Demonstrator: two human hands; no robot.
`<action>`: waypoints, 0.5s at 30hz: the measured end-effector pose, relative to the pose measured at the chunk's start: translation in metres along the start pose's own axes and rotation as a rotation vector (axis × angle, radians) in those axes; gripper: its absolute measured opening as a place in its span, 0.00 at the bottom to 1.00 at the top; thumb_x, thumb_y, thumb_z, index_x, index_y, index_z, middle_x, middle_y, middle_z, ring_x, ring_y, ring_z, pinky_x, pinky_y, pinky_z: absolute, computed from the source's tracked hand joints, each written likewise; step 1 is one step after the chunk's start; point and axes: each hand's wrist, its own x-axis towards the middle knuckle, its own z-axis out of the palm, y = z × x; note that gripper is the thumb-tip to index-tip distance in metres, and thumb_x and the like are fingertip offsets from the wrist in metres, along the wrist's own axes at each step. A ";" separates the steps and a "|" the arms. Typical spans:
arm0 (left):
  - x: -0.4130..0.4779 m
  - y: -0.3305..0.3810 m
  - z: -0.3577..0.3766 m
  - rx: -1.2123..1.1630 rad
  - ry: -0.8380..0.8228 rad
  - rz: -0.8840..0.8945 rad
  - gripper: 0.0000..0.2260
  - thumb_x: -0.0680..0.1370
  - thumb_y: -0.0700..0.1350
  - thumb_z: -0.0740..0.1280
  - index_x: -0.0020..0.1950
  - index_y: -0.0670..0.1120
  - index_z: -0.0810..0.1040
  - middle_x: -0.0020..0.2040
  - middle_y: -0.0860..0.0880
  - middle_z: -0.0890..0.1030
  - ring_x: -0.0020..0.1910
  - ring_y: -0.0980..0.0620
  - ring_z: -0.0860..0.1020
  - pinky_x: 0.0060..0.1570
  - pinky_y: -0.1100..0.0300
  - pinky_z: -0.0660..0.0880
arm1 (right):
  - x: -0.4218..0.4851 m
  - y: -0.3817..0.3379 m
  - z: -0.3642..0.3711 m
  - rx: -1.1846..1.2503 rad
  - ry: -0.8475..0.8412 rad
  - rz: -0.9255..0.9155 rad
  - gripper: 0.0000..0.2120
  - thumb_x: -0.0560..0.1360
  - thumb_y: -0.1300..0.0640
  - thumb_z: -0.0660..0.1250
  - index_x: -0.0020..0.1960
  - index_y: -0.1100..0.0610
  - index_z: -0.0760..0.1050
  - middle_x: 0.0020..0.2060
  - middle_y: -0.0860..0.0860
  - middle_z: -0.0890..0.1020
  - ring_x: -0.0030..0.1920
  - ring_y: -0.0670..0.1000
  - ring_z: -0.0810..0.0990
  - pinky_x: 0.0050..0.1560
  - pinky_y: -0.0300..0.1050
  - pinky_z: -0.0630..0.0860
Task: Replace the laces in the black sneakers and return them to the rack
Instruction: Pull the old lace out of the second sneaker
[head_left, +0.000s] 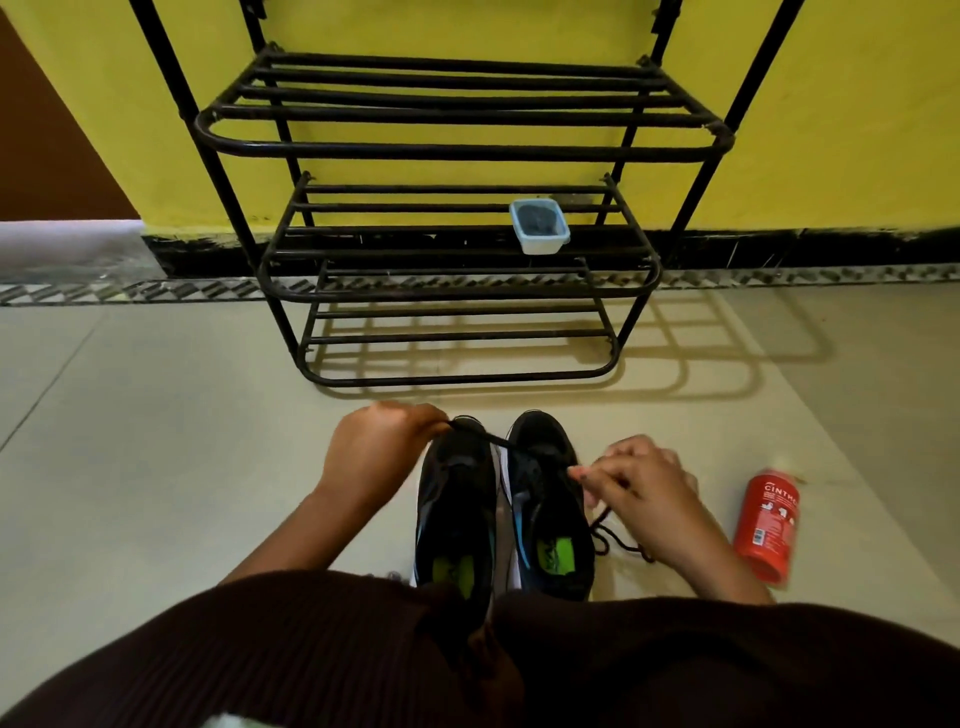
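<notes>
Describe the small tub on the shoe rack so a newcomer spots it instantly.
Find the black metal-bar shoe rack against the yellow wall. On its second visible shelf down, right of centre, sits a small pale-blue rectangular plastic tub holding something dark. It is the only item on the visible shelves.

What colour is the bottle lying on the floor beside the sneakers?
Red with white print. The bottle shows clearly in the head view.
</notes>
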 end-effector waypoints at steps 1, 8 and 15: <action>-0.001 -0.008 0.000 -0.008 0.009 -0.061 0.08 0.71 0.49 0.66 0.43 0.49 0.84 0.33 0.50 0.83 0.30 0.47 0.81 0.29 0.58 0.77 | -0.001 0.004 -0.009 -0.008 0.026 0.025 0.14 0.74 0.42 0.63 0.30 0.43 0.74 0.47 0.42 0.72 0.55 0.45 0.64 0.57 0.44 0.58; -0.003 -0.019 -0.002 -0.059 0.021 -0.259 0.05 0.74 0.47 0.70 0.46 0.48 0.84 0.36 0.53 0.84 0.35 0.50 0.82 0.36 0.59 0.75 | -0.006 0.009 -0.035 0.700 0.186 0.058 0.16 0.74 0.52 0.63 0.30 0.56 0.74 0.44 0.50 0.79 0.52 0.41 0.76 0.64 0.44 0.66; -0.008 0.008 0.012 -0.237 -0.417 -0.297 0.06 0.76 0.49 0.67 0.48 0.50 0.83 0.38 0.54 0.84 0.38 0.60 0.80 0.44 0.61 0.76 | 0.004 -0.025 -0.032 1.697 0.123 0.080 0.13 0.69 0.48 0.64 0.32 0.56 0.69 0.36 0.55 0.83 0.47 0.53 0.83 0.51 0.50 0.78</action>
